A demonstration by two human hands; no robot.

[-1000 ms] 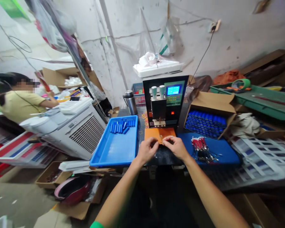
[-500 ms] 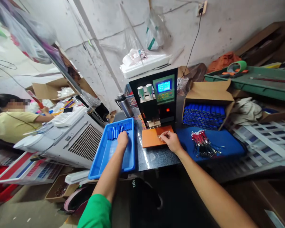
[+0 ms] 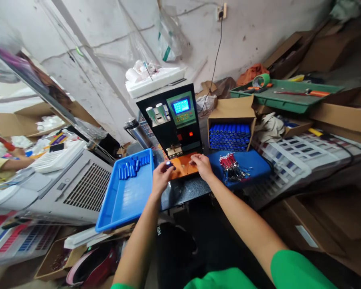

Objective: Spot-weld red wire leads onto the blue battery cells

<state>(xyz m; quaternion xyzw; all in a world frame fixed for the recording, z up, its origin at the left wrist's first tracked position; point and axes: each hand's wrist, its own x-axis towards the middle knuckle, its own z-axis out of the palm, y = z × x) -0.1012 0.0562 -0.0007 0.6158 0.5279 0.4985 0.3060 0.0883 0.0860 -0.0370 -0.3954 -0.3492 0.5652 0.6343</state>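
Observation:
My left hand (image 3: 161,176) is closed around a small blue cylindrical cell (image 3: 168,163), held at the left edge of the orange pad (image 3: 183,168). On that pad's right side, my right hand (image 3: 201,164) pinches something small that I cannot make out. The pad lies at the foot of a black spot-welding machine (image 3: 174,120) with a lit blue screen. Left of my hands a blue tray (image 3: 123,196) holds several more blue cells (image 3: 132,167). To the right lies a bundle of red wired parts (image 3: 231,167) on a blue mat (image 3: 252,166).
A cardboard box (image 3: 232,132) packed with blue cells stands behind the mat. A steel flask (image 3: 135,130) stands left of the machine. A grey louvred unit (image 3: 78,188) is at the left, a green tray (image 3: 285,96) of tools at the back right. Another person's arm (image 3: 6,164) shows far left.
My left hand reached into the blue tray, took a blue cell, and has come back to the orange pad. My right hand stayed on the pad. The view swung to the right.

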